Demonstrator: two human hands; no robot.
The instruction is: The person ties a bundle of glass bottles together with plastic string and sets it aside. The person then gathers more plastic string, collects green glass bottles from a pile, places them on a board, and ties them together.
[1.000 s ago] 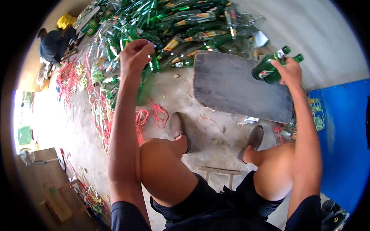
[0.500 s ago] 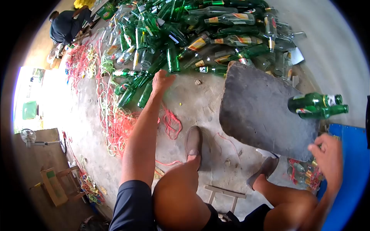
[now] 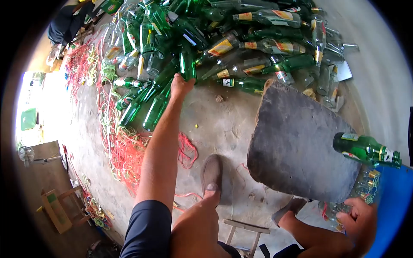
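Note:
My left hand [image 3: 182, 84] is closed round the lower end of a green bottle [image 3: 187, 63] at the near edge of a large bottle pile [image 3: 215, 26]. Other green bottles [image 3: 157, 107] lie on the floor just left of it. Near the lower edge of a dark slab [image 3: 301, 142], my right hand [image 3: 359, 217] has its fingers curled; whether it holds anything is hidden. Green bottles [image 3: 365, 148] stand together on the slab's right part, apart from my right hand, their necks toward the right.
Red and pale green strings [image 3: 129, 150] lie tangled on the floor at left. A small wooden stool [image 3: 246, 227] is between my legs. A blue panel [image 3: 393, 193] borders the right side. Another person [image 3: 69, 26] is at the upper left.
My left hand has reached forward to the pile and closed on a bottle. My right hand let go of the green bottles on the slab and moved down toward its lower edge.

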